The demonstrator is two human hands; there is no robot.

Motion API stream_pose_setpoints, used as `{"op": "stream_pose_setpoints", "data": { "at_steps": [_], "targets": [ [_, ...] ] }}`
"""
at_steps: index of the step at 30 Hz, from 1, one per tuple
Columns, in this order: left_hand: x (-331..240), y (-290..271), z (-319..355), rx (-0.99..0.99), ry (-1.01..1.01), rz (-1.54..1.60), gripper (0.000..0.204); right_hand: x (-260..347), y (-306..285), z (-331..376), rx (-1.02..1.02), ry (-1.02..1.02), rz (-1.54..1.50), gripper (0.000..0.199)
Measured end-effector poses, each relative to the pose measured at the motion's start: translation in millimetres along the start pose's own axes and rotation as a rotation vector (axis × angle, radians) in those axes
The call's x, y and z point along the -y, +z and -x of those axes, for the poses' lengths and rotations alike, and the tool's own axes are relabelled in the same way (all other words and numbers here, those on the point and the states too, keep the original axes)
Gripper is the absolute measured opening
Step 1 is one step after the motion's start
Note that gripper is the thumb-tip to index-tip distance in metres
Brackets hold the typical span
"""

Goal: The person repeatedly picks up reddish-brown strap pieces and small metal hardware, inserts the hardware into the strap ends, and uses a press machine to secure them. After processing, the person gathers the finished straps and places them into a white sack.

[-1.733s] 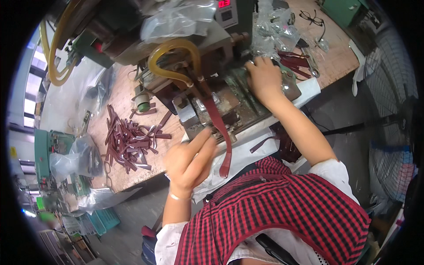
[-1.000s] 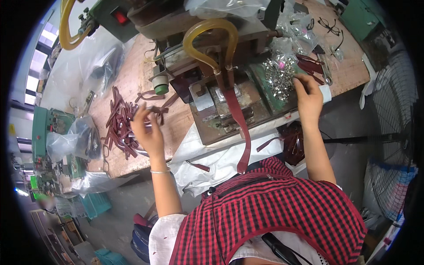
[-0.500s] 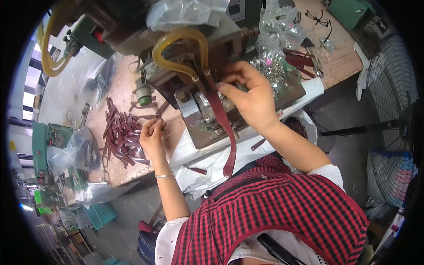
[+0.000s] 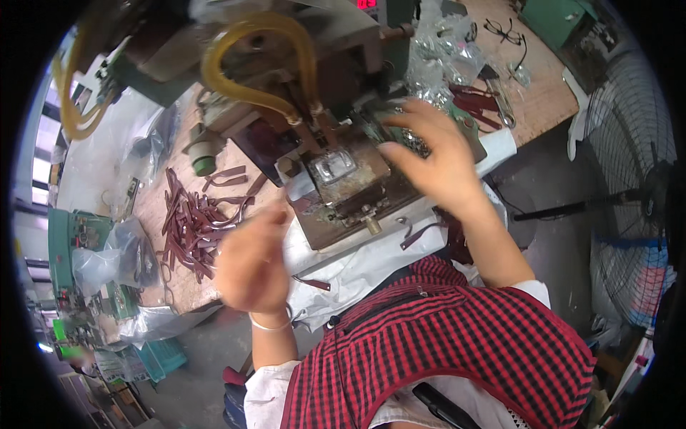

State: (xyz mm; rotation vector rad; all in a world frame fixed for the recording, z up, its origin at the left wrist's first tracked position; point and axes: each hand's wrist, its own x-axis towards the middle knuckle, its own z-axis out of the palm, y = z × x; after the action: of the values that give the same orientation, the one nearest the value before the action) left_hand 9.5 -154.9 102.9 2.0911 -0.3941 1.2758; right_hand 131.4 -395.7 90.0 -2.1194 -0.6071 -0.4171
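Note:
My left hand [image 4: 254, 264] is smeared by motion beside a pile of dark red leather straps [image 4: 191, 225] on the table; whether it holds one cannot be made out. My right hand [image 4: 443, 164] hovers at the right of the press's work plate [image 4: 368, 168], thumb and fingers apart, with nothing visible between them. On that plate sits a small shiny metal die [image 4: 334, 166] with no strap over it. A yellow hose [image 4: 214, 53] loops above it. Below the plate's front edge, a dark red strap piece [image 4: 420, 234] lies on white sheeting.
Small metal fittings [image 4: 413, 143] and clear plastic bags [image 4: 443, 53] lie right of the press. Beyond are loose straps [image 4: 477, 104] and eyeglasses [image 4: 506, 32]. A black fan [image 4: 632, 200] stands at the right. A green machine [image 4: 68, 239] is at the far left.
The long strap that hung from the press at my right hand is gone from there. My right hand has moved right and opened. My left hand has come nearer my body. A red display now shows.

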Motion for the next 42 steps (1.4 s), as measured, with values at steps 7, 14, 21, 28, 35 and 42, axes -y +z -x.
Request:
{"op": "stream_pose_setpoints", "data": {
  "at_steps": [7, 14, 21, 28, 35, 42],
  "targets": [
    [-2.4, 36.9, -27.4, 0.354, 0.388, -0.245, 0.022, -93.1, 15.4, 7.0, -0.153, -0.083, 0.424, 0.020],
    [-2.3, 35.8, -19.3, 0.362, 0.464, -0.200, 0.022, -80.5, -5.4, -19.4, -0.174, 0.277, -0.015, 0.017],
    [6.3, 42.5, -19.3, 0.305, 0.471, -0.165, 0.023, -95.6, 16.6, -2.7, -0.172, 0.085, 0.220, 0.017],
    [-14.1, 37.5, -3.7, 0.283, 0.204, -0.131, 0.025, -95.2, 39.1, -11.3, -0.057, -0.186, 0.549, 0.022],
    [-4.0, -58.6, 39.7, -0.204, -0.209, -0.258, 0.014, -102.0, 14.4, 15.9, -0.287, 0.305, -0.105, 0.012],
    [102.4, -40.6, 3.0, 0.411, -0.247, -0.808, 0.020, -97.8, 41.5, -14.7, -0.391, 0.339, -0.360, 0.016]
  ]
}}
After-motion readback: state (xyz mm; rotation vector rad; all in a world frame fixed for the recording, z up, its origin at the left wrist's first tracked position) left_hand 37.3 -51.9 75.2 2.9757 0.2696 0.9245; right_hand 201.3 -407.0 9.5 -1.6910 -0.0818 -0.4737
